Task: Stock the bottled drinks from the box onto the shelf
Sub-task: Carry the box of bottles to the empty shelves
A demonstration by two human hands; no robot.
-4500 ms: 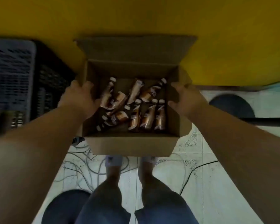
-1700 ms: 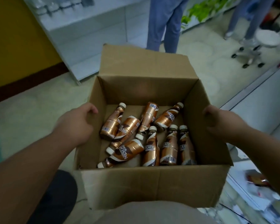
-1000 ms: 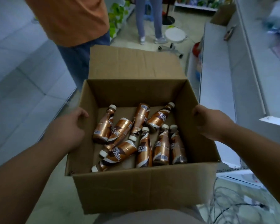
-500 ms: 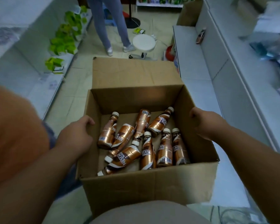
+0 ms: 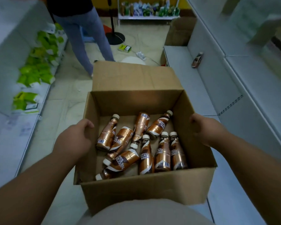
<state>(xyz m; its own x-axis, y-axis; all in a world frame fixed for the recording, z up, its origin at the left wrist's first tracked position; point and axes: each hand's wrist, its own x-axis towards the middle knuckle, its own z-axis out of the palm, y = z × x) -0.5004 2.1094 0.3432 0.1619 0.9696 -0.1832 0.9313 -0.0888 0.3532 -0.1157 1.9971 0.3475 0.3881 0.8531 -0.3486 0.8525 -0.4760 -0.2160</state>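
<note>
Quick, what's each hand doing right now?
Left hand: closed on the left wall of the box.
Right hand: closed on the box's right wall.

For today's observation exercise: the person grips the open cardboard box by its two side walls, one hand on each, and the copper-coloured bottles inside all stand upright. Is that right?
Not quite. In the head view the left hand and right hand do grip the side walls of the cardboard box, but the bottles lie on their sides, jumbled, not upright.
</note>
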